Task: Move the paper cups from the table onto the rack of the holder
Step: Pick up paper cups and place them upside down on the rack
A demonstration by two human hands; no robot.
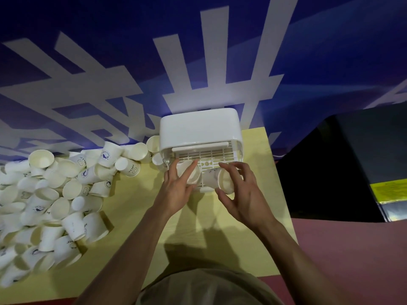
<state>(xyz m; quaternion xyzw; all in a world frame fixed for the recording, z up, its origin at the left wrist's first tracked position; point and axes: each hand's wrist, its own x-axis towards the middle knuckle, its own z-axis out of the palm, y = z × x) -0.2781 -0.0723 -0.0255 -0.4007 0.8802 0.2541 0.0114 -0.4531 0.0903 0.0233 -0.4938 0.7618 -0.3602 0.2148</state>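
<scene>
A white plastic cup holder point(199, 128) stands at the far edge of the yellow table point(198, 227), its slotted rack point(207, 157) pulled out toward me. My left hand point(178, 183) grips a white paper cup point(193, 176) lying on the rack's left side. My right hand point(240, 192) holds a second paper cup point(224, 180) on its side at the rack's front right, thumb under it and fingers over it. A big pile of loose paper cups point(50, 201) covers the table's left part.
A few cups point(153, 144) lean against the holder's left side. A blue wall with white lettering point(198, 62) rises right behind the table. The table's right edge runs past the holder, with a reddish floor point(352, 249) and a dark box point(352, 161) beyond.
</scene>
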